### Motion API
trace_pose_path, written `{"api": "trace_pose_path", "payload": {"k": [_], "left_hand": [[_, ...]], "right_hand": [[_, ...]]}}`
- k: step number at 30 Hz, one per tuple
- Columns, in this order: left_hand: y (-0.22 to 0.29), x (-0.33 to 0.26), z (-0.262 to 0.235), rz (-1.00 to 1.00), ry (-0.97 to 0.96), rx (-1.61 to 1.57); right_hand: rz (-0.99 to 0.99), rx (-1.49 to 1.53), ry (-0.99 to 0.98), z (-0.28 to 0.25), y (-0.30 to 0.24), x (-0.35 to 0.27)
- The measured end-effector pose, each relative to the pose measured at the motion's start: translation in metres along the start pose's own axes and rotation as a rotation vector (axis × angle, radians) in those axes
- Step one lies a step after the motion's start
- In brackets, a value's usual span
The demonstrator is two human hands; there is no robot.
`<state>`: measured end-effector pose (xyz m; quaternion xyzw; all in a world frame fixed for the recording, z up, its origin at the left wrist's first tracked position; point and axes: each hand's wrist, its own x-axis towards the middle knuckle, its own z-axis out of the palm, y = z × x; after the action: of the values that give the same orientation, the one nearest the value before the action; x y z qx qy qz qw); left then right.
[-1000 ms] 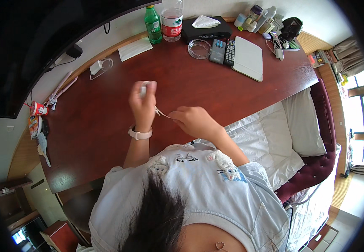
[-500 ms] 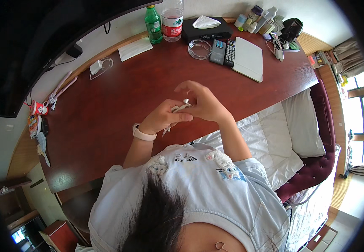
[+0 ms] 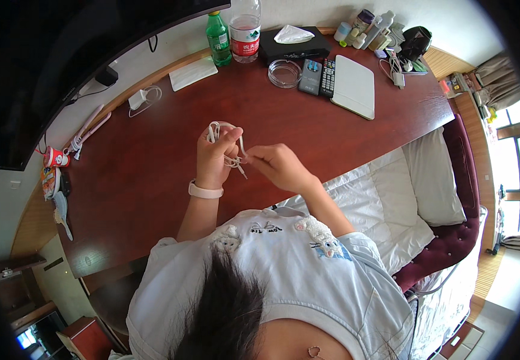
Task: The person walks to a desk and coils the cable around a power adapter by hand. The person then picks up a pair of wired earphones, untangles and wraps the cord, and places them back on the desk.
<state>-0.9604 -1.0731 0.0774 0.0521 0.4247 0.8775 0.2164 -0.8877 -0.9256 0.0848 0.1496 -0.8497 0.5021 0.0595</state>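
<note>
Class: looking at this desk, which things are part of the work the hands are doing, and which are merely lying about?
In use: left hand, right hand, white cable.

Lying about: green bottle, glass ashtray, two remotes, white tablet, tissue box.

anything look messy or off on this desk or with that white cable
Nothing spilled or damaged shows. The white cable is loosely looped around the left hand, its free end pinched by the right hand. A second white charger cord lies loosely coiled near the desk's back edge.
</note>
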Motion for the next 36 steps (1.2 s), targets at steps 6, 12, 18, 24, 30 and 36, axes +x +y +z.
{"api": "trace_pose_path", "payload": {"k": [6,12,18,24,30,36], "left_hand": [[0.010,-0.001,-0.012,-0.052,-0.094,0.224],[0.005,0.003,-0.011,-0.012,-0.128,-0.095],[0.008,0.005,-0.010,0.099,0.019,0.010],[0.001,0.003,-0.006,0.111,-0.098,-0.232],[0.005,0.002,-0.008,0.075,-0.042,0.034],[-0.013,0.002,-0.006,0.052,-0.061,0.455]], "right_hand": [[0.053,-0.108,-0.005,0.004,-0.003,-0.001],[0.054,-0.118,0.036,0.009,-0.002,-0.001],[0.106,0.123,0.170,0.013,0.016,-0.011],[0.123,0.073,0.056,0.012,0.012,-0.013],[0.008,-0.009,0.135,0.003,-0.006,-0.011],[-0.258,0.018,0.064,-0.001,-0.029,0.001]]}}
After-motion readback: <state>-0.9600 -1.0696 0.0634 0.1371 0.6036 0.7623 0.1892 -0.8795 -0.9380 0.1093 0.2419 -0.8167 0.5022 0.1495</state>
